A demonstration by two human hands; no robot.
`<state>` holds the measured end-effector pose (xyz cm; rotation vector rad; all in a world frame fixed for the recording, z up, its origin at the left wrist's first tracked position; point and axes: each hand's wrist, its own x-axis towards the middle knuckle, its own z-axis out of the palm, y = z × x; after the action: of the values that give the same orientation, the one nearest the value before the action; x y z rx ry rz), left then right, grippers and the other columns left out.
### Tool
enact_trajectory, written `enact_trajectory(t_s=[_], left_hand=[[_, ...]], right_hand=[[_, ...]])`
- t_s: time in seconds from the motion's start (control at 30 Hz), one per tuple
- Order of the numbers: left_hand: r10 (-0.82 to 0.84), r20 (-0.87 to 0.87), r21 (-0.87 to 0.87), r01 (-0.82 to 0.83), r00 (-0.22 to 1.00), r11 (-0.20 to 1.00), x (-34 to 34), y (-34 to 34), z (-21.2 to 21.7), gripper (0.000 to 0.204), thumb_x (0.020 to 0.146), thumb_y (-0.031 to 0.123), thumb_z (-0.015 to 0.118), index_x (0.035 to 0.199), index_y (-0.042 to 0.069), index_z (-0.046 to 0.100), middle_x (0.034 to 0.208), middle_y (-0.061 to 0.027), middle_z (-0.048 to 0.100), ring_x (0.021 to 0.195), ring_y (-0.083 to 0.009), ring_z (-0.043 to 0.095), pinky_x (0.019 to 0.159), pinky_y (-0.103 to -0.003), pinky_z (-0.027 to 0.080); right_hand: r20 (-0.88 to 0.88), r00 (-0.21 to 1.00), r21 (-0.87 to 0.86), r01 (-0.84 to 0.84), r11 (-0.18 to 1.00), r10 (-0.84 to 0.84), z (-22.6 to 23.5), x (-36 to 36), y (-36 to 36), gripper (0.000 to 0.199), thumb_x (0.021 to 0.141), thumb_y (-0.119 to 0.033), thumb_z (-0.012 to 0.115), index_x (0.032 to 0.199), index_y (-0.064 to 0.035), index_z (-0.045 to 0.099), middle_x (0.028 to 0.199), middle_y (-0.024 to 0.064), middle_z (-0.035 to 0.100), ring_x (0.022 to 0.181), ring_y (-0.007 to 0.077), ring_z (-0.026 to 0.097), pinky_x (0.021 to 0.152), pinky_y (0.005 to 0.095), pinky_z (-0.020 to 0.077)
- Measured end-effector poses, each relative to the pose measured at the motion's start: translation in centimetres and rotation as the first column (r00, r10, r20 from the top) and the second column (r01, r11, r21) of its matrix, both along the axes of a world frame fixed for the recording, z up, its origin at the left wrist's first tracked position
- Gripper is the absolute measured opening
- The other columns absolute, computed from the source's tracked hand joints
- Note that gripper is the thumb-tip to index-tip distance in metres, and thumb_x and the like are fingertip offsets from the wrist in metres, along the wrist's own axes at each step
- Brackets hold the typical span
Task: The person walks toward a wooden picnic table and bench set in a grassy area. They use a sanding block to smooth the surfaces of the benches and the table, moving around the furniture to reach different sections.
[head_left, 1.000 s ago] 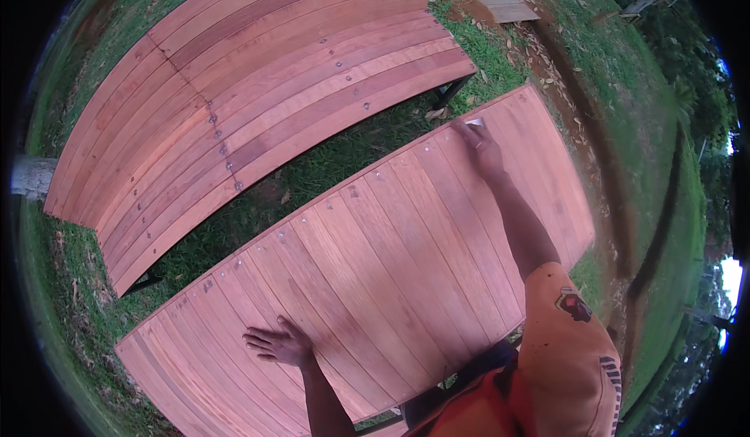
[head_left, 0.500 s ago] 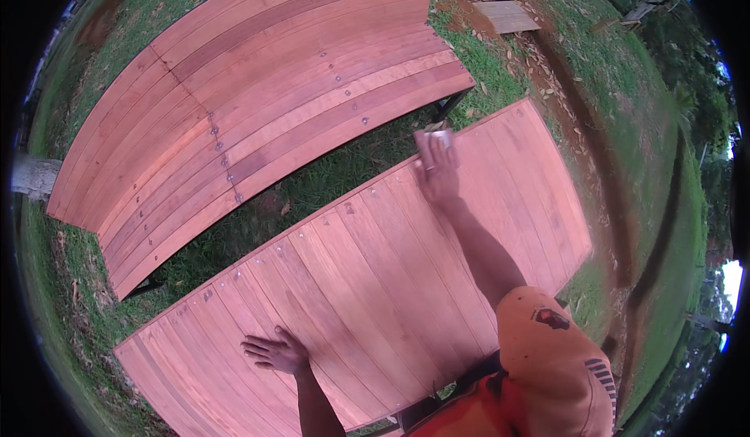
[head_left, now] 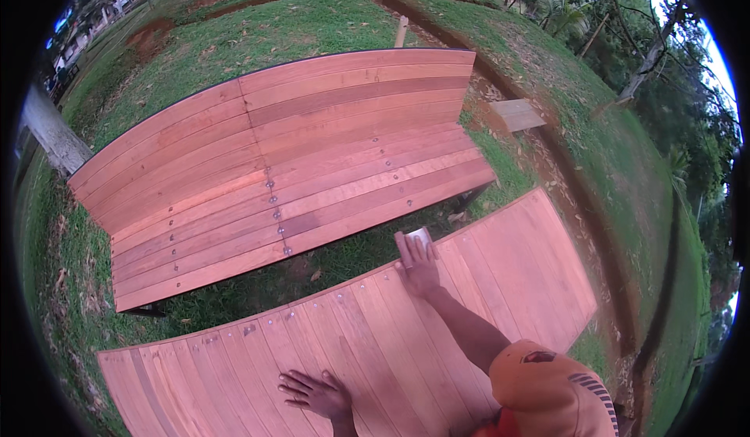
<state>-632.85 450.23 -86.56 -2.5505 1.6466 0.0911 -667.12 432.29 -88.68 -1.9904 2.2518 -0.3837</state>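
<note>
My right hand (head_left: 416, 263) reaches out along the far edge of a reddish wooden table top (head_left: 500, 281) and presses a small pale pad, perhaps a sanding block or cloth (head_left: 416, 237), flat against the planks. My left hand (head_left: 316, 394) rests palm down with its fingers spread on the near part of the same table top, holding nothing. An orange sleeve covers my right shoulder at the bottom right.
Beyond the table stands a wooden slatted bench (head_left: 297, 171) with a curved back. Grass (head_left: 258, 27) surrounds both. A pale post (head_left: 51, 128) stands at the left, a small board (head_left: 517, 114) lies at the right, and trees (head_left: 656, 46) line the far right.
My right hand with the pad has slid left along the table's far edge. The view has tilted up, showing more bench and lawn. My left hand stays planted.
</note>
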Motion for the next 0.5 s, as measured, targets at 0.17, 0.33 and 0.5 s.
enact_trajectory(t_s=[0.17, 0.33, 0.5], left_hand=[[-0.226, -0.208, 0.006, 0.232, 0.952, 0.973, -0.4, 0.1, 0.6, 0.101, 0.1, 0.067, 0.04, 0.163, -0.008, 0.016, 0.171, -0.032, 0.01, 0.158, -0.0558, 0.004, 0.123, -0.072, 0.002], [-0.665, 0.196, -0.192, 0.694, 0.72, 0.694, 3.2, -0.1, -4.1, 0.09, 0.099, 0.062, 0.051, 0.162, 0.001, 0.031, 0.17, -0.0242, 0.026, 0.157, -0.0483, 0.019, 0.126, -0.067, 0.01], [-0.425, -0.163, -0.366, 0.346, 0.89, 0.864, 29.8, 0.2, 2.6, 0.082, 0.104, 0.056, 0.048, 0.158, -0.005, 0.036, 0.166, -0.0299, 0.031, 0.156, -0.0486, 0.023, 0.127, -0.065, 0.013]], right_hand=[[0.094, 0.864, 0.08, -0.501, 0.862, 0.494, 3.0, 30.7, -2.7, 0.079, 0.109, -0.043, 0.041, 0.166, 0.0022, 0.012, 0.142, 0.0181, 0.057, 0.137, 0.0322, 0.051, 0.126, 0.0557, 0.0215], [0.131, 0.749, 0.153, -0.663, 0.733, 0.649, 2.2, 47.8, -6.4, 0.078, 0.109, -0.044, 0.041, 0.165, 0.0043, 0.014, 0.127, 0.02, 0.063, 0.127, 0.0353, 0.057, 0.116, 0.0545, 0.0347], [0.116, 0.855, 0.231, -0.518, 0.823, 0.506, 5.6, 33.4, -4.0, 0.075, 0.108, -0.037, 0.045, 0.169, -0.0108, 0.01, 0.138, 0.0202, 0.061, 0.136, 0.0369, 0.053, 0.116, 0.0506, 0.0358]])
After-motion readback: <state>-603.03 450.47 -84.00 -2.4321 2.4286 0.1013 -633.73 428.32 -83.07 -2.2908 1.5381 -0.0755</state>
